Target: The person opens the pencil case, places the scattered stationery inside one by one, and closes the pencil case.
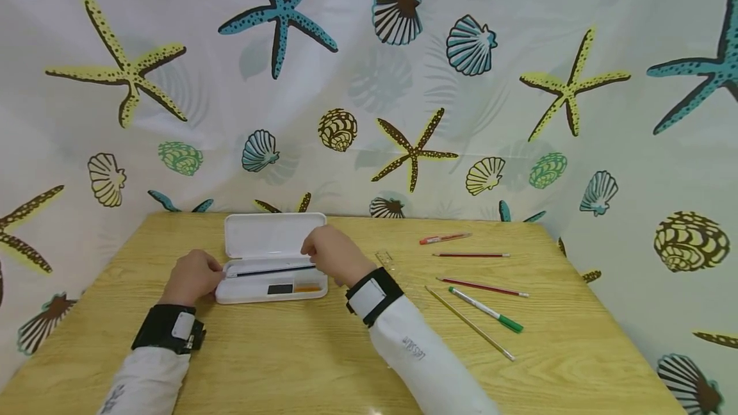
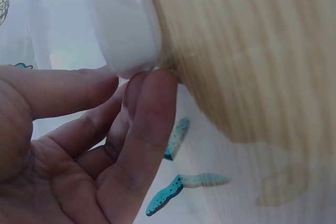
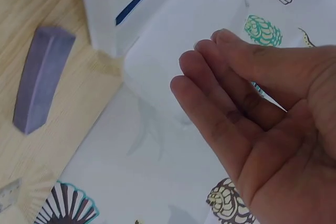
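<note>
A white pencil case [image 1: 262, 296] lies with its lid [image 1: 273, 235] laid back on the table. Inside it are a long dark blue pencil [image 1: 271, 271], a black block [image 1: 280, 289] and an orange item [image 1: 307, 287]. My left hand [image 1: 193, 278] pinches the case's left end between thumb and fingertips, seen close up at the rounded white end [image 2: 128, 40]. Over the case's right end is my right hand [image 1: 337, 253]; its fingers [image 3: 210, 114] are nearly straight, the thumb against the index finger, nothing held. A purple-grey block [image 3: 42, 80] lies on the table nearby, hidden in the head view.
On the right of the wooden table [image 1: 259, 364] lie a red pen [image 1: 445, 238], two dark red pencils [image 1: 471, 255], a gold pencil [image 1: 469, 323] and a green-capped marker [image 1: 486, 309]. A clear ruler [image 1: 385, 259] lies beside my right wrist. A patterned cloth [image 1: 357, 82] hangs behind.
</note>
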